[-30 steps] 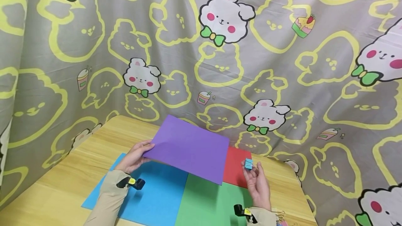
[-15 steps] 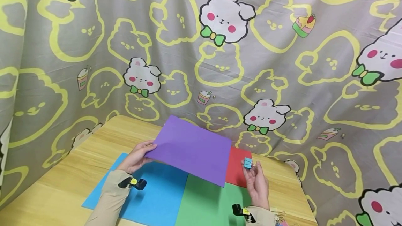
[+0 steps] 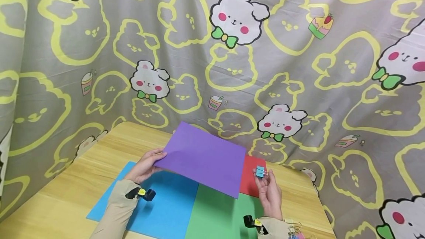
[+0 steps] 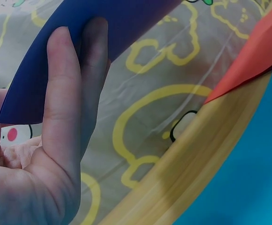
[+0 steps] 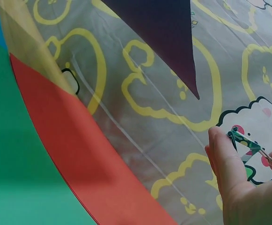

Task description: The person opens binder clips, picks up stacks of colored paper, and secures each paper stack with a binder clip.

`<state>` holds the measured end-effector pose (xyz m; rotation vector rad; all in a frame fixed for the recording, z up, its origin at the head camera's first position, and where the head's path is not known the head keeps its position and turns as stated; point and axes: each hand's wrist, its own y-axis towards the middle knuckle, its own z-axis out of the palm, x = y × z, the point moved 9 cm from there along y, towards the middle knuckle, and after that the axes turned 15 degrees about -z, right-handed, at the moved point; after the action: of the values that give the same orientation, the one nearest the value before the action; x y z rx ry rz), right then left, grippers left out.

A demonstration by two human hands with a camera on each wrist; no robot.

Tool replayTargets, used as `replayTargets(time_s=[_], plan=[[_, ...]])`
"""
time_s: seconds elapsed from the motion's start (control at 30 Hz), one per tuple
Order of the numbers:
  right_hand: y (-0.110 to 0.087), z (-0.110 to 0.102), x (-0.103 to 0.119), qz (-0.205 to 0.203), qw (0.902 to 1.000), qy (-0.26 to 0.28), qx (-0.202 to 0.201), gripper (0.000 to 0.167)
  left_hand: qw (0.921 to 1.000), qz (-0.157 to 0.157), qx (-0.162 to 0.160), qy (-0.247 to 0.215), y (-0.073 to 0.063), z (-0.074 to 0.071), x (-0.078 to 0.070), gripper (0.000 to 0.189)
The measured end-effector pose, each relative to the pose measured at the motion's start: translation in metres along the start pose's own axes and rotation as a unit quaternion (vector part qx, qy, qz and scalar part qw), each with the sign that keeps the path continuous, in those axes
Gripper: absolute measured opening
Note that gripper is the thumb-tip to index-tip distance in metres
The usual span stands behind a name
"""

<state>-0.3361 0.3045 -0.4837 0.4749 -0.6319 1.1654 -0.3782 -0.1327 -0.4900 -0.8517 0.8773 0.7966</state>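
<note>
My left hand grips a purple sheet by its left end, thumb on top and fingers beneath. The sheet is raised and tilted above the table; in the left wrist view straight fingers support its dark underside. To the right, my right hand pinches a light-blue binder clip by its wire handles, between thumb and fingers. A gap separates the clip from the sheet's right edge. In the right wrist view the clip is seen from the side, with the sheet's corner hanging above and to the left.
Beneath lie a blue sheet, a green sheet and a red sheet, partly covered by the purple one. Several more clips lie by the right sleeve on the wooden table. A patterned curtain hangs behind.
My right hand has moved a little left with the binder clip, closer to the purple sheet. The left hand and the sheet have shifted slightly right.
</note>
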Motion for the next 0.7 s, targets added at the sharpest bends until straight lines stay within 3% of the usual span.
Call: replayTargets(time_s=[0.7], plan=[[-0.0022, 0.0085, -0.0093, -0.016, 0.9998, -0.012, -0.010, 0.026, 0.9999, -0.003, -0.008, 0.015, 0.0054, 0.0082, 0.0023, 0.052]])
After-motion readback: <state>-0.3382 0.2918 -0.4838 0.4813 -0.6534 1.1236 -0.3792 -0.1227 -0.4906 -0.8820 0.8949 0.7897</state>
